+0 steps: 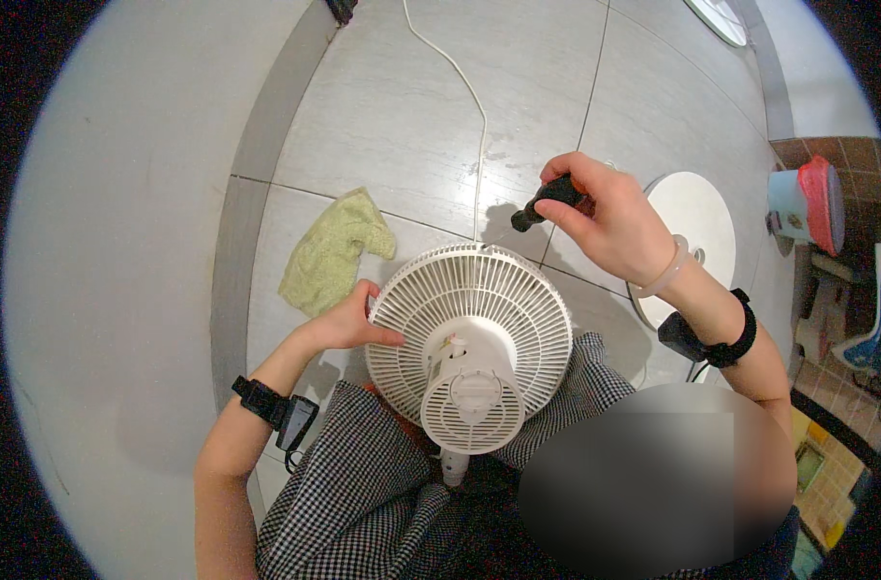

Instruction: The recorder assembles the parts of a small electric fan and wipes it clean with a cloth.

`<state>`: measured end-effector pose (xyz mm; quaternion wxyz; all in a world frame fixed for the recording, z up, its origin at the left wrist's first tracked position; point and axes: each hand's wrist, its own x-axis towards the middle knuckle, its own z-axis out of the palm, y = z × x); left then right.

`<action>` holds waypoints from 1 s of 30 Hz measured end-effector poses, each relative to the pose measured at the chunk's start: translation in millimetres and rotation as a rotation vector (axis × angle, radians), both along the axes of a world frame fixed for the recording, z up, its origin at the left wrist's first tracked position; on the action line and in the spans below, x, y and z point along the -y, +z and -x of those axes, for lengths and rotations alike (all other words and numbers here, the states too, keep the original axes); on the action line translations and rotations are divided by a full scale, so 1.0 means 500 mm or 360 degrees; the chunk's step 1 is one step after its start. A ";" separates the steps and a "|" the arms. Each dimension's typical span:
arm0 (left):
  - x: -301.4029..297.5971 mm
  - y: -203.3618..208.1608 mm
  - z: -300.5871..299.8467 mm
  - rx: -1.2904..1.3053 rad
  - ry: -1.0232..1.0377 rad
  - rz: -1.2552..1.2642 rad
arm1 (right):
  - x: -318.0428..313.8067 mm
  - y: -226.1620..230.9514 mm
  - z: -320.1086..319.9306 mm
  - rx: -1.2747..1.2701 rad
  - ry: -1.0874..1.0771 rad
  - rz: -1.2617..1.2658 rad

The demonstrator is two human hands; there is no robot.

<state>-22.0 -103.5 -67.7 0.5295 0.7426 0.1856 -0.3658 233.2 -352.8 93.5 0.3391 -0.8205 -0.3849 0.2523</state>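
The left hand (344, 321) pinches the round white plastic fan (474, 348) at nine o'clock. The right hand (614, 224) clasps a slim-shafted, black-handled screwdriver (548, 201), best steadied at twelve.

The person wore pants (315, 493) with tiny black and white checks, down at 7 o'clock. The left arm (226, 454), at 8 o'clock, had a black strap (257, 400) near the wrist, with a small dark gray box (297, 422) and a thin black wire (290, 461) in a loop. The right arm (761, 375), toward 3 o'clock, wore another black band (743, 333) with its own dark case (681, 336). A pale, smooth bracelet (666, 275) went round that wrist, closer to the hand.
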 end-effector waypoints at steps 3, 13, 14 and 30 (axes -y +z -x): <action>-0.001 -0.002 0.002 0.0004 -0.0020 -0.0019 | -0.001 -0.002 0.000 0.0019 0.0007 -0.0024; 0.003 0.018 -0.008 -0.0043 -0.0046 -0.0042 | 0.001 -0.011 0.029 0.0412 0.0317 -0.0150; 0.004 0.019 -0.008 -0.0046 -0.0028 -0.0034 | -0.001 -0.008 0.035 0.0403 0.0387 -0.0061; 0.005 0.031 -0.009 -0.0078 0.0040 0.0026 | -0.098 0.089 0.050 0.0416 0.0948 0.0914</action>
